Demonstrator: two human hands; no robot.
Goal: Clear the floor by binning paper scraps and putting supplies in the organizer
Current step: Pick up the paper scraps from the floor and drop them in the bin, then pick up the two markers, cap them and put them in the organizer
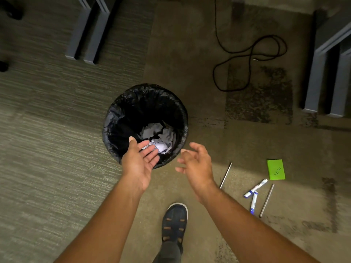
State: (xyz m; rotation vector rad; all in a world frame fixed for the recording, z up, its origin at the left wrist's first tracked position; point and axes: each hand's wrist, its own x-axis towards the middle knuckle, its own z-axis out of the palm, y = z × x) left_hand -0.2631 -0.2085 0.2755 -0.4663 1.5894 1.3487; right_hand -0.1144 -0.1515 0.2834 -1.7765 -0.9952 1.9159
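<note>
A round bin [114, 118] lined with a black bag stands on the carpet, with white paper scraps [159, 137] piled inside. My left hand [140, 160] hovers palm-up over the bin's near rim, fingers spread and holding nothing. Just right of the bin, my right hand [197, 164] is empty too, its fingers loosely curled apart. On the floor to the right lie two white-and-blue markers [255, 187] [253, 203], two thin metal rods [226, 175] [266, 200] and a green sticky-note pad [275, 169]. No organizer is in view.
My dark shoe [174, 223] is planted on the carpet below the hands. A black cable [248, 61] loops on the floor behind the bin. Grey furniture legs stand at the back left [87, 29] and far right [322, 73].
</note>
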